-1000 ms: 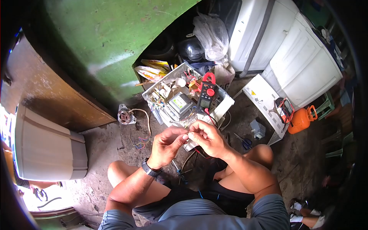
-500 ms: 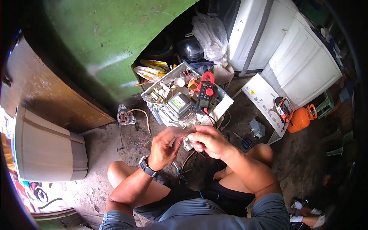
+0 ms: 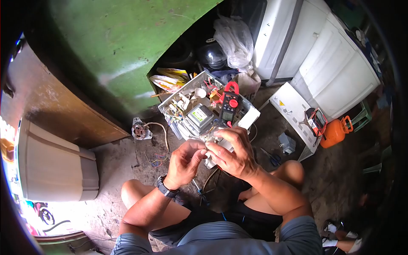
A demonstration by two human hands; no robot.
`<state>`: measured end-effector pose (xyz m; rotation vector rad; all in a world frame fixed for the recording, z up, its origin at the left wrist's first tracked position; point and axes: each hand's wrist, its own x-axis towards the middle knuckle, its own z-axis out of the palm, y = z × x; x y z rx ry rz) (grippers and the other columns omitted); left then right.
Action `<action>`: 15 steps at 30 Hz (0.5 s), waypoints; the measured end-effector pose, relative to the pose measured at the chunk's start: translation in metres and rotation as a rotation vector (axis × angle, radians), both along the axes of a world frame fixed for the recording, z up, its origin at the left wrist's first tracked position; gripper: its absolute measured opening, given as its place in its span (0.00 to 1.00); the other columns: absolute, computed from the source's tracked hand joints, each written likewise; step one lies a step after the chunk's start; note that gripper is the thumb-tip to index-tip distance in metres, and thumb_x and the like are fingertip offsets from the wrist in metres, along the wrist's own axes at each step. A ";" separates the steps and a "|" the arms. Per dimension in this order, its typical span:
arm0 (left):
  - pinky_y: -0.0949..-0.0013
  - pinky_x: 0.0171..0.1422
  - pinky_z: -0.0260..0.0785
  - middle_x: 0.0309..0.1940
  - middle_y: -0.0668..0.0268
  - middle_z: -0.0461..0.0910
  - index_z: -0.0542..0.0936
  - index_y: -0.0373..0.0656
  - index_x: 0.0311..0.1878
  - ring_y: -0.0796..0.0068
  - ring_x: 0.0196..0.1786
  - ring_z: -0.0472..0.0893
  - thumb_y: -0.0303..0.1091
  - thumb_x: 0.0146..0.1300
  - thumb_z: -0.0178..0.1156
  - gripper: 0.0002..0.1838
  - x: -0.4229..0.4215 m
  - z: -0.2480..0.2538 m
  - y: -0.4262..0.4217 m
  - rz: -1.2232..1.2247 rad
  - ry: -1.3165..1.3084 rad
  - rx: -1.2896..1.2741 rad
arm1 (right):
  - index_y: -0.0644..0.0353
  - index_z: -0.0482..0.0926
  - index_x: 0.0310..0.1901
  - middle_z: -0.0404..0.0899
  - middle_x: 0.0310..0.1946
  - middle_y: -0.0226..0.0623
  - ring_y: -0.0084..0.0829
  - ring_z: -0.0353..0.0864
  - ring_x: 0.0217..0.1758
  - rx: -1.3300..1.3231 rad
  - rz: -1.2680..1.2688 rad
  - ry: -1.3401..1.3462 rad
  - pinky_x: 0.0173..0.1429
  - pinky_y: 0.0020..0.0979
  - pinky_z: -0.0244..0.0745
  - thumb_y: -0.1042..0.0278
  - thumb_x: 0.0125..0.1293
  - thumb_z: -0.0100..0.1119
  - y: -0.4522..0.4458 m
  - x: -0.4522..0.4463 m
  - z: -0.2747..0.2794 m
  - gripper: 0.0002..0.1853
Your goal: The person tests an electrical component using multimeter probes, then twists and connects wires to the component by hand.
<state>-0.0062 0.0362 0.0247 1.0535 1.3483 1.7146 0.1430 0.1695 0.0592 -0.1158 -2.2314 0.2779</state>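
My left hand (image 3: 185,163) is closed, with thumb and fingertips pinched together. My right hand (image 3: 236,155) meets it fingertip to fingertip, thumb and index finger pinched while the other fingers reach forward. Something small and pale, perhaps a wire end, lies between the fingertips; it is too small to name. Just beyond the hands stands an opened appliance casing (image 3: 251,118) full of wires and parts. Inside it sits a grey metal box (image 3: 199,118) with a green-white label. A red and black clamp meter (image 3: 229,106) rests on the casing's right side.
A small motor (image 3: 140,128) with a cable lies on the floor at left. Scissors (image 3: 272,158), a grey metal block (image 3: 287,143) and a screwdriver (image 3: 199,190) lie nearby. At right are a white panel (image 3: 293,114) and an orange tank (image 3: 335,132). Another person's legs show at lower right.
My right hand's outer fingers have uncurled and lifted forward, while its pinch stays against my left fingertips. My left hand has barely moved. The view has shifted slightly.
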 end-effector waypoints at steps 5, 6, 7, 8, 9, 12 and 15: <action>0.74 0.50 0.77 0.39 0.68 0.83 0.79 0.35 0.49 0.81 0.42 0.82 0.29 0.75 0.61 0.07 -0.003 -0.003 -0.002 -0.020 0.030 -0.022 | 0.52 0.83 0.49 0.79 0.49 0.31 0.36 0.79 0.54 0.030 0.077 -0.030 0.61 0.45 0.71 0.74 0.55 0.72 0.004 0.001 -0.001 0.19; 0.73 0.49 0.77 0.38 0.68 0.83 0.80 0.36 0.48 0.80 0.41 0.83 0.29 0.74 0.62 0.06 -0.002 -0.003 -0.001 -0.010 0.023 -0.022 | 0.54 0.82 0.47 0.79 0.47 0.32 0.36 0.79 0.52 0.031 0.077 -0.053 0.59 0.44 0.72 0.73 0.55 0.72 0.003 0.000 0.002 0.17; 0.73 0.49 0.77 0.37 0.67 0.83 0.80 0.36 0.47 0.79 0.40 0.83 0.28 0.74 0.63 0.06 -0.001 -0.002 -0.001 0.001 0.015 -0.021 | 0.56 0.81 0.44 0.79 0.45 0.32 0.36 0.80 0.49 0.032 0.076 -0.076 0.57 0.43 0.72 0.73 0.54 0.72 0.002 -0.001 0.004 0.15; 0.73 0.49 0.77 0.37 0.67 0.83 0.80 0.36 0.47 0.79 0.40 0.83 0.28 0.74 0.63 0.06 -0.002 -0.002 -0.002 0.001 0.015 -0.021 | 0.56 0.81 0.44 0.79 0.45 0.32 0.36 0.80 0.49 0.032 0.076 -0.076 0.57 0.43 0.72 0.73 0.54 0.72 0.001 -0.003 0.002 0.15; 0.71 0.48 0.77 0.37 0.65 0.83 0.81 0.37 0.46 0.75 0.40 0.84 0.26 0.71 0.64 0.05 -0.004 -0.002 -0.001 0.043 0.176 -0.007 | 0.57 0.80 0.42 0.79 0.41 0.31 0.33 0.79 0.45 -0.105 0.096 -0.072 0.53 0.39 0.73 0.72 0.58 0.71 0.001 -0.006 -0.002 0.11; 0.66 0.49 0.76 0.37 0.61 0.84 0.81 0.38 0.44 0.65 0.41 0.85 0.22 0.67 0.66 0.05 -0.002 0.007 0.001 0.156 0.522 0.070 | 0.59 0.78 0.40 0.77 0.34 0.27 0.25 0.77 0.37 -0.695 0.174 -0.149 0.44 0.31 0.72 0.70 0.66 0.67 -0.006 -0.006 -0.013 0.07; 0.61 0.50 0.76 0.38 0.59 0.84 0.82 0.40 0.43 0.55 0.44 0.85 0.18 0.62 0.66 0.09 -0.001 0.009 0.000 0.244 0.742 0.139 | 0.59 0.78 0.40 0.74 0.30 0.21 0.12 0.70 0.31 -1.411 0.343 -0.194 0.34 0.21 0.66 0.66 0.75 0.61 -0.010 -0.006 -0.026 0.07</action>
